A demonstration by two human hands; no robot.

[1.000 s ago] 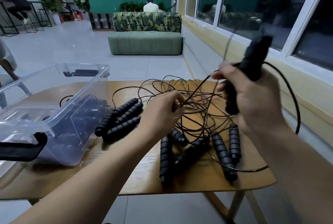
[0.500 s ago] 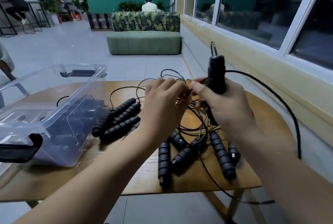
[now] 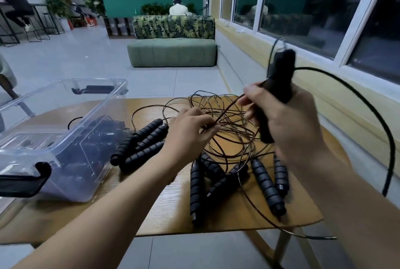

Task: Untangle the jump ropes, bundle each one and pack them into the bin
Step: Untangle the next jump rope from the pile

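Black handles (image 3: pixel 279 86) stand upright in the right hand (image 3: pixel 290 125), its fingers curled tight round them, raised above the wooden table (image 3: pixel 168 219). The left hand (image 3: pixel 188 132) pinches one thin cord (image 3: pixel 227 109) from the tangled jump ropes (image 3: pixel 229 145) lying on the table beside the clear bin (image 3: pixel 97 80).

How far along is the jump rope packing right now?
Done: dark bundles, apparently ropes, already lie in the clear bin. In hand: the right hand grips black handles above the table; the left hand pinches a thin cord from the tangle. Left: that tangle, three ribbed handles beside the bin and several more near the front edge, all unbundled.
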